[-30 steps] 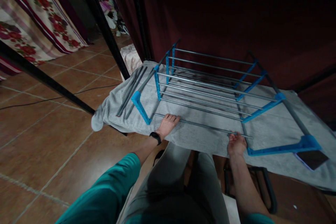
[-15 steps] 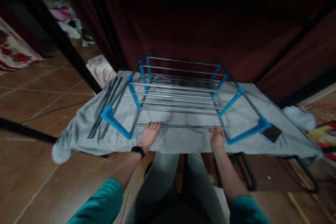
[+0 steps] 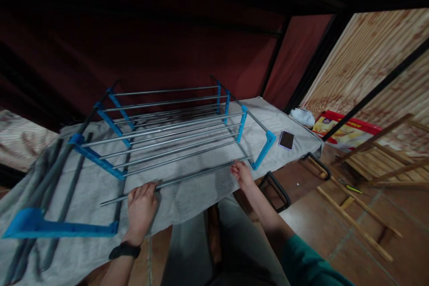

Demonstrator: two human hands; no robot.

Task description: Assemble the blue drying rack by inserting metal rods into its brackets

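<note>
My left hand (image 3: 142,208), with a dark band on its wrist, is closed around a thin metal rod (image 3: 197,173) left of its middle. Near the rod's right end, my right hand (image 3: 241,173) pinches it with the fingertips. The rod lies low over the cloth, along the front side of a half-built rack with blue plastic brackets (image 3: 98,159) and several metal bars (image 3: 181,124). At the front left, one blue bracket (image 3: 80,229) reaches toward the rod's left end. Another blue bracket (image 3: 263,151) stands just right of my right hand.
Grey cloth (image 3: 197,199) covers the work surface. Loose grey tubes (image 3: 72,183) lie at left, and a phone (image 3: 286,140) rests at right. Beyond stand a red and yellow box (image 3: 348,127) and wooden frames (image 3: 357,219) on the tiled floor. A dark red curtain (image 3: 161,53) hangs behind.
My view has swung to the right, so the rack appears farther left and tilted. Both hands stay on the rod, whose left end now sticks out past my left hand.
</note>
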